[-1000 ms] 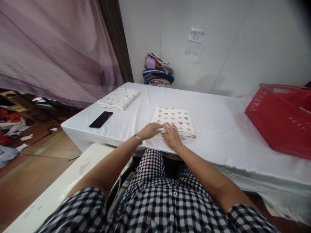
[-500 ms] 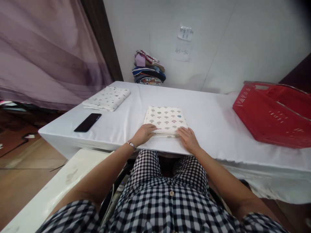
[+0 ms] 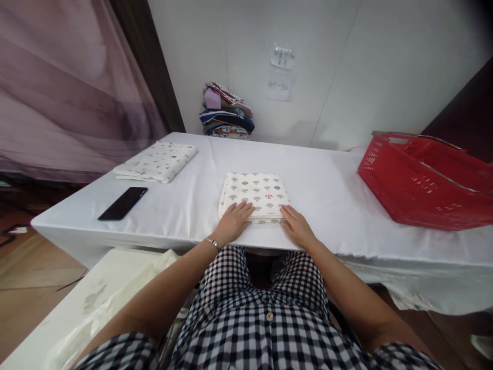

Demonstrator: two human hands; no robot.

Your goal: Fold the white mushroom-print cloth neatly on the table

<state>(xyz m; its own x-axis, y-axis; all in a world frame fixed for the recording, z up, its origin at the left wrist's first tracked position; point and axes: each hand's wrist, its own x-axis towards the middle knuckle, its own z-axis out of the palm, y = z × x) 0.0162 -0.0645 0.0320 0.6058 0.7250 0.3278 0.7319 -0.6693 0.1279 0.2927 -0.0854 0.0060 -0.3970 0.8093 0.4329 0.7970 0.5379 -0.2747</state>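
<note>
A folded white cloth (image 3: pixel 258 191) printed with small mushrooms lies flat near the front edge of the table. My left hand (image 3: pixel 233 222) rests with its fingers stretched out over the cloth's near left corner. At the near right corner, my right hand (image 3: pixel 297 226) touches the cloth's edge, its fingers extended and the palm on the table. Neither hand is wrapped around anything. Farther left lies a second folded white cloth (image 3: pixel 157 161) with a small dark print, apart from both hands.
A black phone (image 3: pixel 123 203) lies on the white-covered table (image 3: pixel 323 190) at the left. At the right stands a red plastic basket (image 3: pixel 419 180). A pile of folded fabrics (image 3: pixel 226 113) is against the wall. Below left is a white surface (image 3: pixel 103 277) with a plastic sheet.
My left hand has slid from the cloth's left edge onto its top, fingers now flatter. The right hand stays at the right corner. The whole view has shifted slightly.
</note>
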